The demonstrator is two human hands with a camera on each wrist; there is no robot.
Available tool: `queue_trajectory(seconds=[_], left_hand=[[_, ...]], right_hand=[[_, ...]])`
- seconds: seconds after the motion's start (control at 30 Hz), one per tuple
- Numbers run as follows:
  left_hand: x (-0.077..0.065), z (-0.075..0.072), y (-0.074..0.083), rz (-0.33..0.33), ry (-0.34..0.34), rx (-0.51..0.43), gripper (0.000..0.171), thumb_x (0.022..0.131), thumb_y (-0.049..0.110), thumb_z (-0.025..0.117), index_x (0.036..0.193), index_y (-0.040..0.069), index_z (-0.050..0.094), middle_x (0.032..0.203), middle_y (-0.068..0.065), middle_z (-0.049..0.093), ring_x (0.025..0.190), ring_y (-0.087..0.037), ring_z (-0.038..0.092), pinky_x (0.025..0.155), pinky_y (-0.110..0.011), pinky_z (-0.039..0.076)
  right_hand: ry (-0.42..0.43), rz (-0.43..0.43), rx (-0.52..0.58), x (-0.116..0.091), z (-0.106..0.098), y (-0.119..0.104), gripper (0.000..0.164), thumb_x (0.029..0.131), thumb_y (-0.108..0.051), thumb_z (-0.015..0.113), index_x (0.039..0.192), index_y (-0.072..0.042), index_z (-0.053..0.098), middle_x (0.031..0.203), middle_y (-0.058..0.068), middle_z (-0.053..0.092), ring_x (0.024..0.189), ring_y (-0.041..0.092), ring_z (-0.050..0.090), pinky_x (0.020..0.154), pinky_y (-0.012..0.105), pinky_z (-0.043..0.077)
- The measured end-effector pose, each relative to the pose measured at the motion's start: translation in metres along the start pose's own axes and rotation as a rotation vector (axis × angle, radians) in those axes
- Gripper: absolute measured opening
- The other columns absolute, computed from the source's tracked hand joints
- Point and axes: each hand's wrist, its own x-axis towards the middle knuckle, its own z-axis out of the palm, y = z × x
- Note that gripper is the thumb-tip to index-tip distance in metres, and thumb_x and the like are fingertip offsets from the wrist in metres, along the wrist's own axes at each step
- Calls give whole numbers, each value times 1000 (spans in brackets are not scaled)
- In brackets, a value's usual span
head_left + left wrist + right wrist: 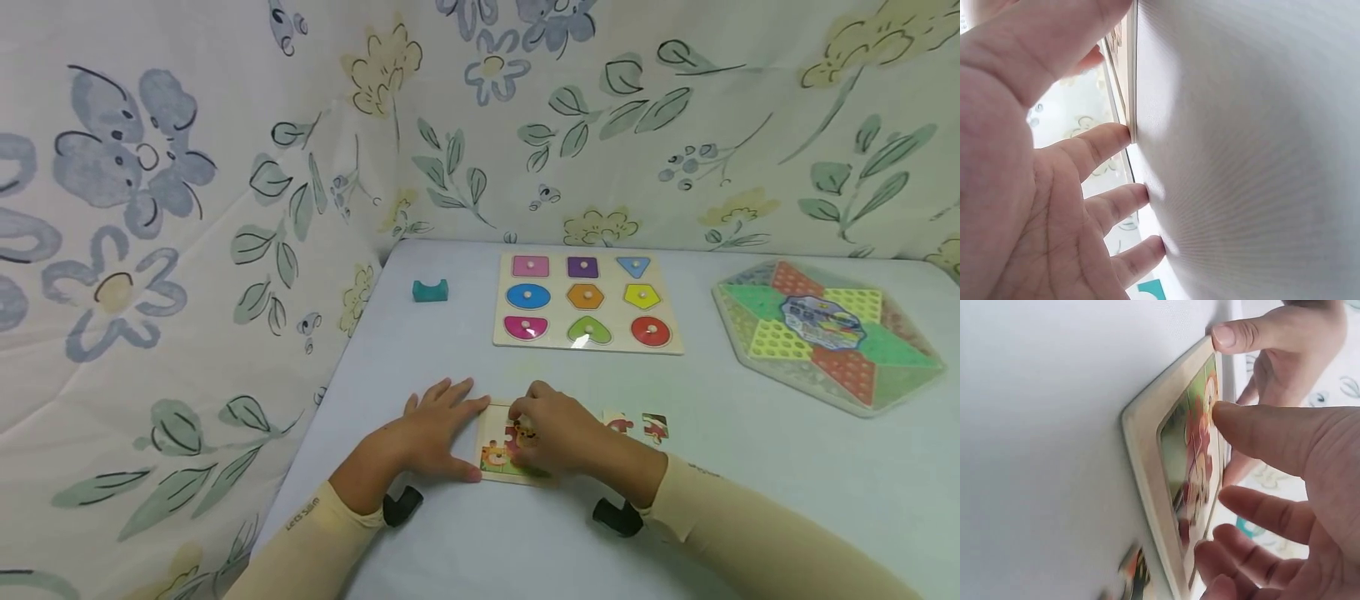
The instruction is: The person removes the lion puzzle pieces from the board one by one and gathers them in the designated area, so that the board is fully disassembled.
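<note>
A wooden jigsaw tray (498,480) with printed animal pieces lies flat on the white table. My left hand (431,437) is spread at its left side, thumb and index fingertip touching the frame's edge. Over the tray's right part, my right hand (558,429) reaches with bent fingers. In the right wrist view its thumb and fingertips touch the pieces (1196,440) and stand apart, with no piece plainly pinched. A green unfilled strip (1174,447) shows inside the frame. Two loose jigsaw pieces, one red and cream (618,422), one dark-edged (655,427), lie right of the hand.
Behind the tray lies a shape board (588,302) with coloured knobbed shapes. A teal notched block (430,291) sits at the back left. At the right is a hexagonal plastic case (828,333) with red, green and yellow panels. Floral cloth (480,167) hangs behind the table.
</note>
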Motion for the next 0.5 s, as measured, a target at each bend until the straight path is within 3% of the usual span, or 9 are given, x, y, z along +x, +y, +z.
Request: queue_trajectory(seconds=[0.27,0.5], left_hand=[[-1,-2,1,6,0,1,101,74,56,86,159,35,36,172,-1,19,158,-35,10,118,-74,16],[0,0,0,5,10,9,102,73,57,86,159,34,37,172,-2,19,158,-36,11,117,-75,16]], right_hand=[[-14,2,-6,5,7,-5,37,75,-32,92,104,-19,72,106,3,58,91,18,54,83,36,59],[23,11,21,0,10,-8,40,76,-26,92,107,-16,68,103,2,58,92,17,54,85,33,59]])
